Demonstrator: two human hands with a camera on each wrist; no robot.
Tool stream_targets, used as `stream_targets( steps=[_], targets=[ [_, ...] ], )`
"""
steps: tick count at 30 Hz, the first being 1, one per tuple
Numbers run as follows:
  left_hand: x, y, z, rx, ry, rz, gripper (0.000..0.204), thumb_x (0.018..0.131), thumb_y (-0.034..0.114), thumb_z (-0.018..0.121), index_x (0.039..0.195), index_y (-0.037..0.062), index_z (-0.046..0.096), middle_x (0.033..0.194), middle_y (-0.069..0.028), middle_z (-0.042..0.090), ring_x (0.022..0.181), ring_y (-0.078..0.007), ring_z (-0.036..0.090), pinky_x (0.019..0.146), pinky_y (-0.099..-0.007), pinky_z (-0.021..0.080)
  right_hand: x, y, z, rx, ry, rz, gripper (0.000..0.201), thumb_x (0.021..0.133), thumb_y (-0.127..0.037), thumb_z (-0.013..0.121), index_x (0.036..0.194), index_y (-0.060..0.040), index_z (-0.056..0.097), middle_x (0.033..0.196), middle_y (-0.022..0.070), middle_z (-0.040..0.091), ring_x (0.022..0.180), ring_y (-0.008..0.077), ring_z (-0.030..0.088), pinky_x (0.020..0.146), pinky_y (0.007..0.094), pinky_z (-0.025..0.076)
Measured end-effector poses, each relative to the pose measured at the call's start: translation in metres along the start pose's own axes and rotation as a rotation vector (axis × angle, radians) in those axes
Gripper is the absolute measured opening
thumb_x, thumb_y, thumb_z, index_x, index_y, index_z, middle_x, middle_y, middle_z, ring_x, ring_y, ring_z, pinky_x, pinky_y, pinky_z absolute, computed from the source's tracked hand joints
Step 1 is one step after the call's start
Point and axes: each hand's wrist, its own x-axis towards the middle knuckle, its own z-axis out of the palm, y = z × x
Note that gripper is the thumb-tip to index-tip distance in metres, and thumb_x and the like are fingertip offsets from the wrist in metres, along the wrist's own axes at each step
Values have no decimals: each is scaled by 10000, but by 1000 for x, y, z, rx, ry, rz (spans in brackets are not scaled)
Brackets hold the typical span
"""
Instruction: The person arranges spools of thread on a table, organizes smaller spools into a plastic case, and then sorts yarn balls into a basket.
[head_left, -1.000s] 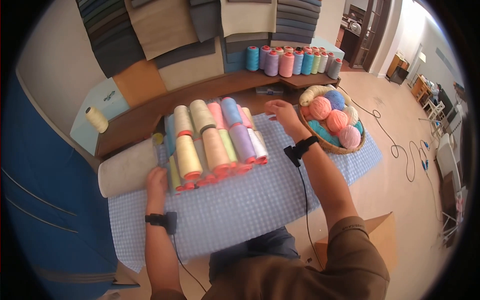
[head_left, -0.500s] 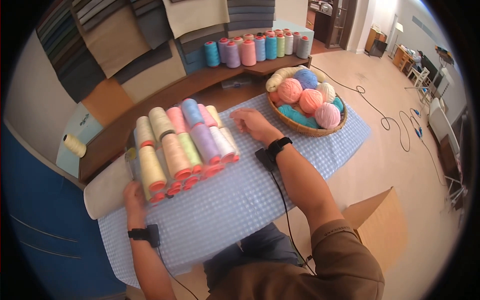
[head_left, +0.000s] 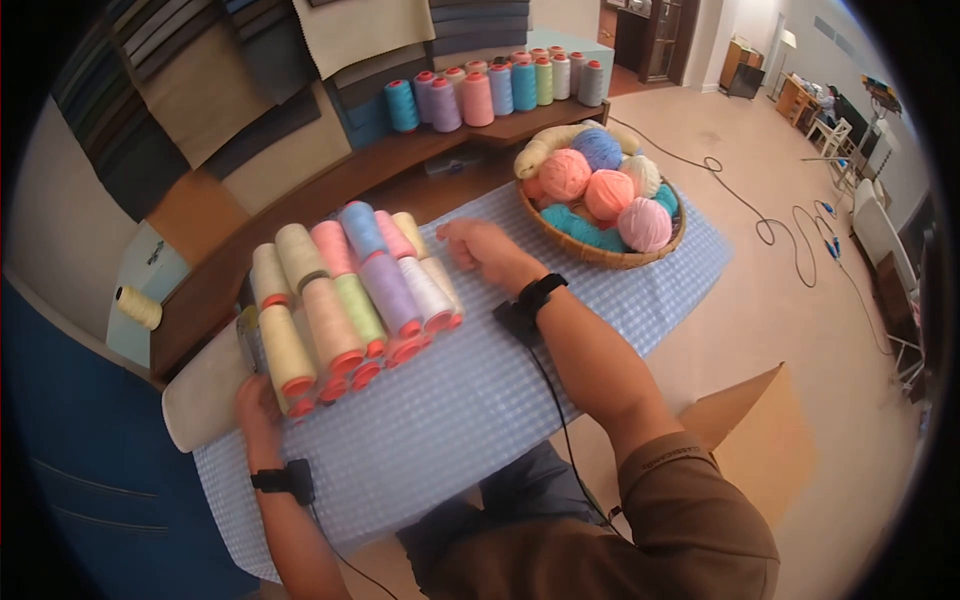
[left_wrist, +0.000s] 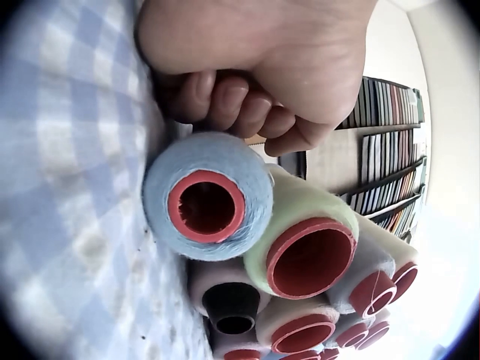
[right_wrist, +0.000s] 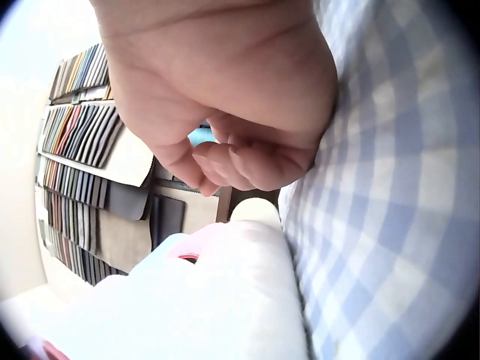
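Checked blue cloth (head_left: 480, 400) covers the bench, fabric swatches on the wall behind, basket of yarn balls (head_left: 603, 205) at far right. Stack of thread cones (head_left: 345, 300) lies on its side mid-cloth. Left hand (head_left: 257, 405) sits at the stack's near-left end, fingers curled against the end cone; whether it grips anything, cannot tell. Right hand (head_left: 478, 250) rests at the stack's far-right side, fingers loosely bent, holding nothing. Step looks like bracing the stack from both ends. Next move likely needs even pressure from both sides so cones don't roll apart.
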Motion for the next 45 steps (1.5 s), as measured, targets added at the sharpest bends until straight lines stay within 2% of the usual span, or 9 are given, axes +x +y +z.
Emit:
stream_targets(
  steps=[2,6,9,18,25,28,34,41,45],
  targets=[
    [-1,2,-2,1,-1,-8,286,996,192,589,733,210,476,600,114,376,452,-25,315,412,-230,232,-7,-6,8,-1,33,7,197,947,-186,675,951,12,675,637,10,483,539,132,407,493,313,275],
    [-3,4,1,28,-19,7,288,1005,209,547,724,184,491,577,85,363,460,-40,300,421,-240,216,-3,-5,5,34,8,30,179,944,-173,672,945,6,669,635,4,465,533,131,388,482,315,260],
    [-4,5,3,33,-17,20,286,1002,191,545,722,178,489,578,84,365,460,-37,299,422,-239,218,0,-3,2,1,-16,26,216,937,-193,682,976,17,647,645,8,480,543,138,404,507,326,303],
    [5,-3,-5,31,-27,22,282,981,163,574,718,175,473,582,77,372,446,-47,306,409,-235,233,-4,-5,2,80,-57,33,169,976,-166,633,980,3,631,671,-23,433,560,101,380,507,277,289],
    [7,-4,-9,-6,-48,-20,297,968,162,591,702,174,460,579,71,377,443,-50,300,407,-240,229,-9,-12,10,27,-45,39,169,987,-158,609,1031,4,631,717,3,504,587,116,450,530,263,346],
    [3,-2,-7,-29,-40,-49,305,966,157,600,697,177,457,579,70,381,441,-55,302,409,-244,229,-16,-21,17,-100,-70,4,166,988,-170,608,1017,-12,648,734,11,565,605,117,518,552,254,397],
    [-2,2,-2,-23,-27,-56,317,963,156,610,690,180,451,580,73,389,446,-55,313,424,-246,229,-50,-55,49,-767,-180,25,426,972,-402,693,966,23,714,664,44,669,567,142,634,548,284,486],
    [-3,6,1,-36,-26,-58,311,963,162,616,693,184,463,580,77,386,447,-54,315,428,-250,228,-67,-62,65,-961,-89,-2,482,937,-426,753,1018,47,709,695,112,704,546,157,651,503,310,502],
    [0,1,-3,-32,-28,-47,291,960,162,619,702,179,486,583,78,396,450,-52,327,425,-246,238,-72,-71,64,-945,-138,107,525,907,-433,770,1072,56,676,722,137,714,568,177,675,524,315,534]
  ],
)
